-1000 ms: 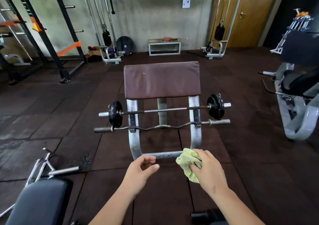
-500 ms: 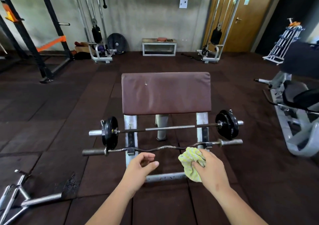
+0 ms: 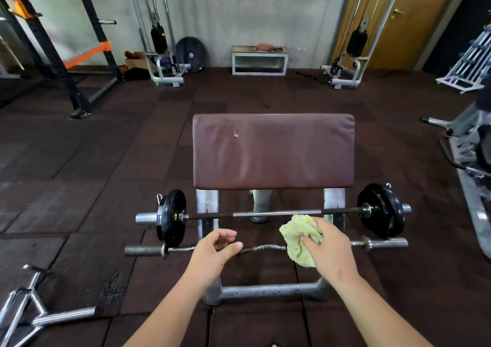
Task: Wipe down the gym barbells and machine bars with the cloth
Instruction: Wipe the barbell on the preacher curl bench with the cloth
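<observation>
Both hands came up from the base rail. My right hand (image 3: 329, 251) has the yellow cloth (image 3: 300, 237) bunched in curled fingers over the curl bar (image 3: 263, 248), just under the straight barbell (image 3: 276, 213). My left hand (image 3: 212, 253) hovers by the curl bar, fingers loosely curled, gripping nothing.

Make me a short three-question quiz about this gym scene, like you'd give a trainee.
1. Which hand grips the yellow cloth?
2. True or false: the straight barbell carries black plates at both ends.
3. The wavy curl bar lies: A) on top of the brown pad; B) nearer the person than the straight barbell; C) on the floor beside the orange rack.

Key: 1. The right hand. 2. True. 3. B.
</observation>
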Tool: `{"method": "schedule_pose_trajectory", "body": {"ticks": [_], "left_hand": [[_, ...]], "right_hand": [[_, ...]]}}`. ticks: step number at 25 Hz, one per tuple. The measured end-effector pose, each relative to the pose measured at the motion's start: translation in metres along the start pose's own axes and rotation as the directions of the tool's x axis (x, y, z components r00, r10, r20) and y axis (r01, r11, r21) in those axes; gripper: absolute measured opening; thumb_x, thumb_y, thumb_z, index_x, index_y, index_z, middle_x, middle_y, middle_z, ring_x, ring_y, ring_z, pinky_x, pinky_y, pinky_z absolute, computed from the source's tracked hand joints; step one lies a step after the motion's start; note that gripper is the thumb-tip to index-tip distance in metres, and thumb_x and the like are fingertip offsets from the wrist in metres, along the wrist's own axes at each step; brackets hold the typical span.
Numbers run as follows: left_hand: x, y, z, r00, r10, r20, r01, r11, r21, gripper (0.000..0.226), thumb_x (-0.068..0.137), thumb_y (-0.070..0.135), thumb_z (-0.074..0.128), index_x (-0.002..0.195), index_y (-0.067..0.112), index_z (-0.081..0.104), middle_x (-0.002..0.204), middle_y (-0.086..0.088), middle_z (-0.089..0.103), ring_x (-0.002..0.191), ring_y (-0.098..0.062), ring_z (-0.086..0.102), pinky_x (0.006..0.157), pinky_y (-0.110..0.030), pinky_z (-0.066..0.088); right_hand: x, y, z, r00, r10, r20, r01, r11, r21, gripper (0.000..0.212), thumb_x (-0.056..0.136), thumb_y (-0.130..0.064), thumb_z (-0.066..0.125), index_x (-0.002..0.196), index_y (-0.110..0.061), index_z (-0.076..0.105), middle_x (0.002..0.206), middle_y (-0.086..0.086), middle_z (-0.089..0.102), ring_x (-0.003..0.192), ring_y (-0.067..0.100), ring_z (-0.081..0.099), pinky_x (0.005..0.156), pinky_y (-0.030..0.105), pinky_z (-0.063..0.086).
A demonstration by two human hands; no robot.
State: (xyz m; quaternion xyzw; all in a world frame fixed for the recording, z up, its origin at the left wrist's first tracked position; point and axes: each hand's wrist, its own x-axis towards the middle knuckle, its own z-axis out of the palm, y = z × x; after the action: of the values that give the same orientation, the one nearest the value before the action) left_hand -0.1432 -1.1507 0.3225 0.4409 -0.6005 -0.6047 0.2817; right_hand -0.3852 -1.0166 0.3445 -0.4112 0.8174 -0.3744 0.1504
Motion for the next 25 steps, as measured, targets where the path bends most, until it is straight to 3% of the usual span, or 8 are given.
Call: {"method": "schedule_pose_trajectory", "body": {"ticks": [3,9,15,19,22,25], "left_hand": [[0.039,0.003,0.008,0.999,-0.029,-0.042,0.03,0.999,0.015,0.02,0.081,0.016,0.081,0.099,0.02,0.073,0.101,-0.001,0.075,0.101,-0.017,0.068,0.084,-0.021,0.052],[0.094,0.0,0.022,0.991,-0.05,-0.12,0.052,0.998,0.017,0.02,0.081,0.021,0.081,0.098,0.025,0.073,0.101,0.006,0.075,0.098,-0.012,0.069,0.087,-0.027,0.052],[0.133,-0.015,0.031,0.988,-0.088,-0.129,0.092,0.995,0.025,0.021,0.081,0.02,0.082,0.099,0.025,0.073,0.101,0.005,0.075,0.101,-0.011,0.068,0.093,-0.026,0.051],[0.16,-0.028,0.032,0.989,-0.11,-0.103,0.113,0.993,0.027,0.021,0.081,0.018,0.082,0.099,0.023,0.073,0.101,0.002,0.075,0.102,-0.014,0.067,0.087,-0.026,0.053],[0.177,-0.04,0.03,0.993,-0.1,-0.067,0.105,0.992,0.07,0.021,0.081,0.021,0.081,0.099,0.026,0.073,0.101,0.006,0.075,0.101,-0.011,0.068,0.084,-0.02,0.051],[0.194,-0.059,0.028,0.996,-0.088,-0.034,0.09,0.993,0.074,0.021,0.08,0.023,0.082,0.097,0.032,0.073,0.101,0.009,0.075,0.101,-0.01,0.067,0.091,-0.026,0.052]], "right_hand": [[0.049,0.005,0.005,0.999,0.029,0.031,-0.03,0.999,0.026,0.028,0.083,-0.02,0.074,0.104,-0.036,0.065,0.094,-0.014,0.067,0.092,0.005,0.062,0.078,0.027,0.044],[0.126,0.02,0.021,0.988,0.131,0.085,-0.134,0.991,0.026,0.023,0.08,-0.029,0.078,0.089,-0.027,0.057,0.077,-0.01,0.068,0.079,0.014,0.064,0.072,0.036,0.048],[0.161,0.039,0.046,0.951,0.269,0.151,-0.294,0.939,0.179,0.022,0.078,-0.024,0.08,0.084,-0.022,0.059,0.077,-0.002,0.069,0.076,0.018,0.066,0.062,0.033,0.045],[0.175,0.053,0.071,0.903,0.401,0.154,-0.429,0.853,0.297,0.017,0.076,-0.015,0.074,0.087,-0.02,0.062,0.085,0.002,0.072,0.086,0.026,0.07,0.075,0.044,0.055],[0.18,0.056,0.084,0.909,0.399,0.117,-0.415,0.859,0.299,0.019,0.08,-0.012,0.071,0.09,-0.021,0.059,0.086,0.001,0.069,0.086,0.022,0.067,0.067,0.034,0.05],[0.183,0.06,0.101,0.944,0.32,0.081,-0.33,0.915,0.233,0.028,0.083,-0.016,0.072,0.1,-0.028,0.055,0.086,-0.005,0.069,0.079,0.009,0.064,0.058,0.021,0.042]]}}
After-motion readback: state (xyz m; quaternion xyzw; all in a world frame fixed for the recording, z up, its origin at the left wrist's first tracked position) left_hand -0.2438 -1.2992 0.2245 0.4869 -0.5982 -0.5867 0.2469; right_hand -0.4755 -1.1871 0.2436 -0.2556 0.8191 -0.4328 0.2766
